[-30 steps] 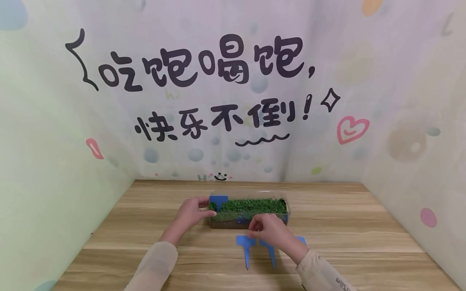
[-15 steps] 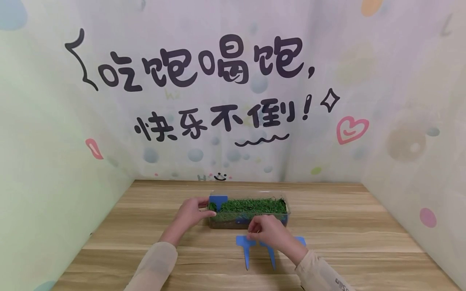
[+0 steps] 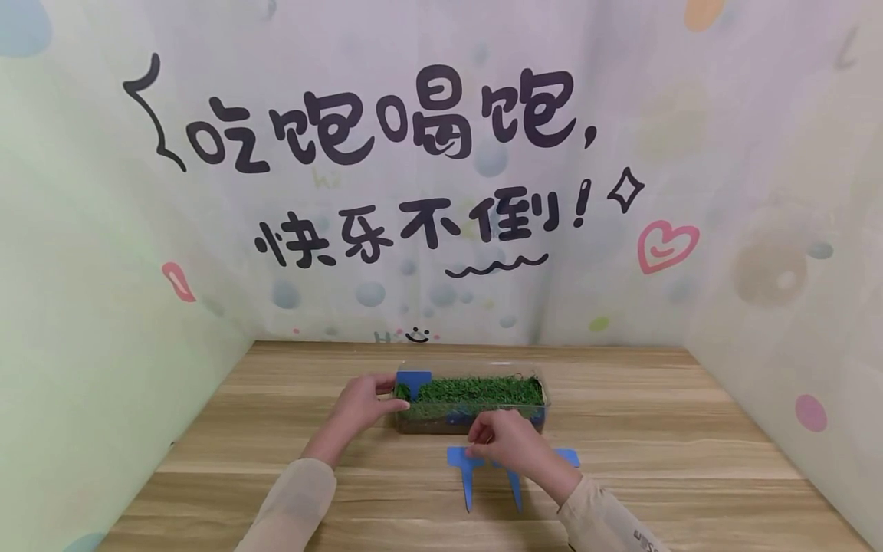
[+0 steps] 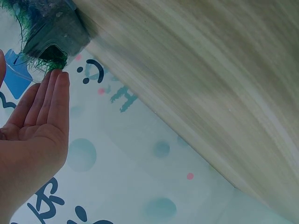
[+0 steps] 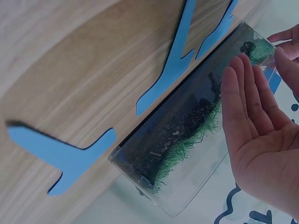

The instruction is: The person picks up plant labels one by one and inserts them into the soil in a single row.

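Observation:
A clear box [image 3: 476, 420] filled with green grass [image 3: 483, 389] lies on the wooden table [image 3: 655, 429]. One blue T-shaped tag [image 3: 414, 380] stands in its left end. My left hand [image 3: 360, 405] rests against that end, and its straight fingers [image 4: 55, 95] touch the box corner [image 4: 56, 39]. My right hand [image 3: 507, 443] hovers just in front of the box with flat fingers [image 5: 243, 102] and holds nothing I can see. Under it three blue tags [image 3: 464, 469] lie flat on the table, also seen in the right wrist view [image 5: 170, 70].
Decorated walls [image 3: 414, 192] close in the table at the back and on both sides. Bare wood runs left and right of the box. One loose tag [image 5: 65, 151] lies apart from the other two, near the box's right end [image 5: 140, 172].
My right hand has crept slightly left over the loose tags. The left hand, the box and the standing tag have not moved.

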Available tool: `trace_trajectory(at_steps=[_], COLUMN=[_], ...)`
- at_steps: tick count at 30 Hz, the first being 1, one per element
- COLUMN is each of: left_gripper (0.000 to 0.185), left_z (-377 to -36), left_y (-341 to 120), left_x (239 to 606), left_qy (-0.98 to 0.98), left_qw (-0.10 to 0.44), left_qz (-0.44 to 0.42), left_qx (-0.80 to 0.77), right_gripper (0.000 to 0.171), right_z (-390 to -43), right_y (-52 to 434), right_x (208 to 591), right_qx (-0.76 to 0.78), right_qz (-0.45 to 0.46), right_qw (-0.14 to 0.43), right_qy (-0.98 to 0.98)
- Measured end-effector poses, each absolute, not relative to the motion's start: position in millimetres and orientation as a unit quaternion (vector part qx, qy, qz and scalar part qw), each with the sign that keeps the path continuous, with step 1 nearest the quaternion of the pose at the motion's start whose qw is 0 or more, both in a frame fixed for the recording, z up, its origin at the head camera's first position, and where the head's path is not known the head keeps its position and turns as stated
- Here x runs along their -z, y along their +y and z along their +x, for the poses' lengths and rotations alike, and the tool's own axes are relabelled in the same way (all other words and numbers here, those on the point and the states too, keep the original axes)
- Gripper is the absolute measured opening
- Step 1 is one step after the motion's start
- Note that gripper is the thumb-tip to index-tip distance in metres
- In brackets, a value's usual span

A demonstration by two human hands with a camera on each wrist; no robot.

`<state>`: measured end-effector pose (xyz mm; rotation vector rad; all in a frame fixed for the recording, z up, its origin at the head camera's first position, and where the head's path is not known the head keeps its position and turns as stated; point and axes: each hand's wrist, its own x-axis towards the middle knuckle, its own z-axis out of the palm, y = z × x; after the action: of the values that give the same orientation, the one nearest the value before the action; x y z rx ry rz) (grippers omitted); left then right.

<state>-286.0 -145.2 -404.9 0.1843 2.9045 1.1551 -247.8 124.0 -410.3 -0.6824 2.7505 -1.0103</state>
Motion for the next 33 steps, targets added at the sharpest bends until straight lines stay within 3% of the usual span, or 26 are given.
trace_trajectory(at_steps=[33], left_gripper=[0.06], left_z=[-286.9], left_y=[-146.4], left_x=[407.6], left_qy=[0.924], left_qw=[0.006], left_qz=[0.062], left_qx=[-0.377], right_gripper=[0.009], right_z=[-243.2], right_y=[119.2], right_x=[409.7], right_qx=[0.334], right_qz=[-0.211], right_qw=[0.115], right_qy=[0.912])
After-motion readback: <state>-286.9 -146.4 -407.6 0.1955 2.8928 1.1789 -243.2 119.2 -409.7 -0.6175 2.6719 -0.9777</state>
